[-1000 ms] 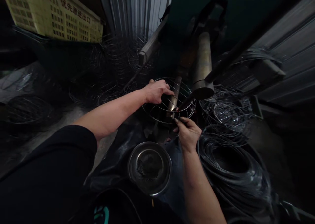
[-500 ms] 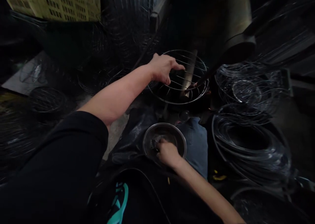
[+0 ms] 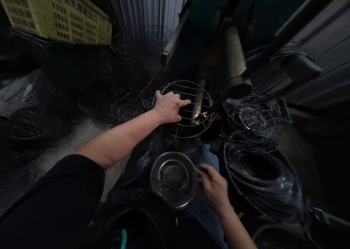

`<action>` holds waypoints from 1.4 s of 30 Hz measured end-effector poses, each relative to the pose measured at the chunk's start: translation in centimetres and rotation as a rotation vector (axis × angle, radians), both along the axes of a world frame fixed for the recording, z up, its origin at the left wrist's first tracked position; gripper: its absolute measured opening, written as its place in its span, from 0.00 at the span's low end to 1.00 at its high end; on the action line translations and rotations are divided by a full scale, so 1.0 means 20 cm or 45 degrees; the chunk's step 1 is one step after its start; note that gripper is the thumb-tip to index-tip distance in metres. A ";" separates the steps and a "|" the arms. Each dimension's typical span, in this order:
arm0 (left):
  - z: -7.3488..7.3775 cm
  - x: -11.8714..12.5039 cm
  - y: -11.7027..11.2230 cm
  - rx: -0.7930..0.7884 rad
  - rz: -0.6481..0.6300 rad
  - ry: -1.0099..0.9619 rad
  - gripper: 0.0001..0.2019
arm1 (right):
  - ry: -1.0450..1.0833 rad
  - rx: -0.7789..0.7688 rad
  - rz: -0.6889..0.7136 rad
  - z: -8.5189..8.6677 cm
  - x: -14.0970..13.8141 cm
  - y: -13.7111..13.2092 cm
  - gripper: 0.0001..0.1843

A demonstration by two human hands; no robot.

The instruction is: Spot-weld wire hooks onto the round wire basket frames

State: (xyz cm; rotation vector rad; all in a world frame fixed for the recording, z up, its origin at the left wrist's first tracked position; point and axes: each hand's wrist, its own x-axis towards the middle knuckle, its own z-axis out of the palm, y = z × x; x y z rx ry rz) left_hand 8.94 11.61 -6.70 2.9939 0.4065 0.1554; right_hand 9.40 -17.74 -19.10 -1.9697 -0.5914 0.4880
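Observation:
My left hand (image 3: pixel 170 108) is closed on the left side of a round wire rack (image 3: pixel 182 136), its index finger stretched over the crossbars. The rack sits around the tip of a metal bar (image 3: pixel 198 101) of a machine, near a dark rod. A round metal bowl (image 3: pixel 155 181) rests on my lap, with small bits of wire (image 3: pixel 171 183) inside. Just off the bowl's right rim is my right hand (image 3: pixel 214 187), fingers pinched together. Something small and dark may be between its fingertips, too dim to name.
Coils of wire (image 3: pixel 259 172) and tangled wire rings (image 3: pixel 253 119) lie on the right. A yellow crate (image 3: pixel 79 19) stands at the upper left. More wire racks (image 3: pixel 32 123) lie on the left. A thick metal cylinder (image 3: pixel 235 57) juts out above the rack.
My right hand has come out of the bowl to its right side. My left hand stays on the rack. The view has tilted up, so the rack and bowl appear lower.

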 end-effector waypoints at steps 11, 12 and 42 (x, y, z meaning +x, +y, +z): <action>-0.04 0.09 -0.03 -0.069 0.031 -0.022 0.32 | -0.208 -0.479 -0.285 -0.04 0.05 -0.41 0.14; -0.05 0.09 -0.04 -0.073 0.034 -0.025 0.32 | -0.315 -0.629 -0.177 -0.01 0.05 -0.39 0.14; 0.02 0.10 -0.06 -0.009 0.110 -0.029 0.29 | -0.285 0.244 -0.227 0.35 0.39 0.53 0.11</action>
